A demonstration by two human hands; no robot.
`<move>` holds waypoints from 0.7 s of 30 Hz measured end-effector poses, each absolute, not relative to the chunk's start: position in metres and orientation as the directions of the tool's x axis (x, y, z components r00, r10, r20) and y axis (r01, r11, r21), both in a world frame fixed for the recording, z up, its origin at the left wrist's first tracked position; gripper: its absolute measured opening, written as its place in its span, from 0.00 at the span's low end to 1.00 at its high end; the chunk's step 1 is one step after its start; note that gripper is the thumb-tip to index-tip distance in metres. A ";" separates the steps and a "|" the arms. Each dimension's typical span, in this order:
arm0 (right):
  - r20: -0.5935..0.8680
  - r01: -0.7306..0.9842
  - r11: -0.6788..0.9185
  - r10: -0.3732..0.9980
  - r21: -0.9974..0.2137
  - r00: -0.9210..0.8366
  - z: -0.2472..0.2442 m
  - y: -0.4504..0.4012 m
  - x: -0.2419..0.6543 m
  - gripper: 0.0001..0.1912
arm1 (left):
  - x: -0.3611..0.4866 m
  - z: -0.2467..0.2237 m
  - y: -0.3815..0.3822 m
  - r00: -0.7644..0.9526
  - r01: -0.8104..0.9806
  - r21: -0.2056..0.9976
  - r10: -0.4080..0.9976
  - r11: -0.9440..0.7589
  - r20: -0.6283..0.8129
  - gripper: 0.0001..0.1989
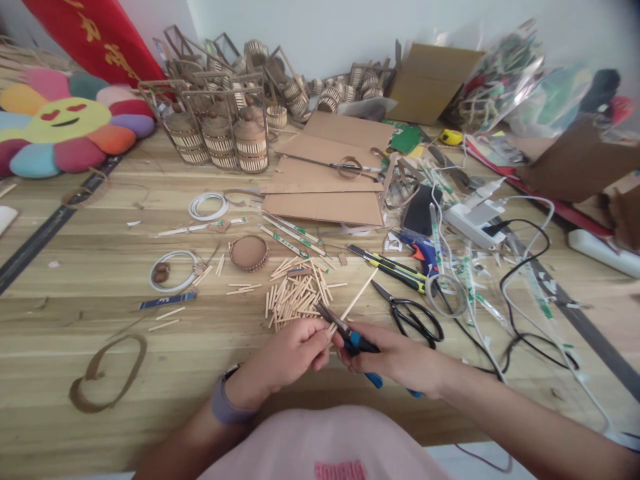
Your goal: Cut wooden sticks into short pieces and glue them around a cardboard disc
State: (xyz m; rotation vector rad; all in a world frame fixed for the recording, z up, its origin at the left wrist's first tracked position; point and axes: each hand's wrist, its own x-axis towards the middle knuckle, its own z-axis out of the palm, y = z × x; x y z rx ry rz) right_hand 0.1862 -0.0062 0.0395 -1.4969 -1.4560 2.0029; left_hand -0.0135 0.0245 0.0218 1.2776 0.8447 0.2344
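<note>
My left hand [299, 351] is closed, pinching the near end of a thin wooden stick [361, 293] that points away to the upper right. My right hand [400, 359] grips blue-and-black scissors [356, 339], whose blades reach across the stick close to my left fingertips. Whether the blades touch the wood I cannot tell. Just beyond both hands lies a loose pile of short cut sticks [300, 293]. A small round brown basket base [249, 253] sits behind the pile to the left. Black-handled scissors [415, 321] rest on the table right of the stick.
Utility knives [395, 270], a blue glue gun [420, 245], a tape roll [447, 295] and a white power strip [475, 223] with trailing cords crowd the right. Cardboard sheets [325, 170] and small woven baskets [220, 140] stand farther back. White cord coils [173, 288] lie left.
</note>
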 end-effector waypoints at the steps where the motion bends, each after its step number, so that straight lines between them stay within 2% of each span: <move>1: -0.582 0.352 -0.465 0.684 -0.812 -0.440 0.039 -0.006 0.186 0.10 | -0.014 0.023 0.025 0.689 0.291 0.906 0.590 0.306 -0.421 0.17; 4: -0.561 0.390 -0.413 0.703 -0.823 -0.438 0.037 -0.007 0.185 0.08 | -0.014 0.023 0.024 0.699 0.281 0.917 0.595 0.284 -0.398 0.17; 8: -0.474 0.463 -0.264 0.770 -0.846 -0.427 0.039 -0.006 0.180 0.03 | -0.013 0.023 0.024 0.690 0.260 0.926 0.618 0.275 -0.377 0.17; 13: -0.435 0.436 -0.243 0.796 -0.867 -0.422 0.045 -0.002 0.180 0.09 | -0.018 0.023 0.027 0.646 0.203 0.941 0.685 0.269 -0.335 0.18; 16: -0.394 0.463 -0.196 0.836 -0.864 -0.383 0.043 -0.004 0.187 0.10 | -0.022 0.020 0.031 0.554 0.129 0.952 0.776 0.279 -0.302 0.17; 18: -0.288 0.565 -0.096 0.922 -0.820 -0.260 0.041 -0.005 0.191 0.08 | -0.023 0.017 0.032 0.479 0.134 0.949 0.820 0.286 -0.315 0.17; 21: 0.016 0.689 0.088 0.994 -0.720 -0.110 0.036 -0.005 0.190 0.05 | -0.022 0.014 0.031 0.478 0.225 0.940 0.812 0.255 -0.334 0.16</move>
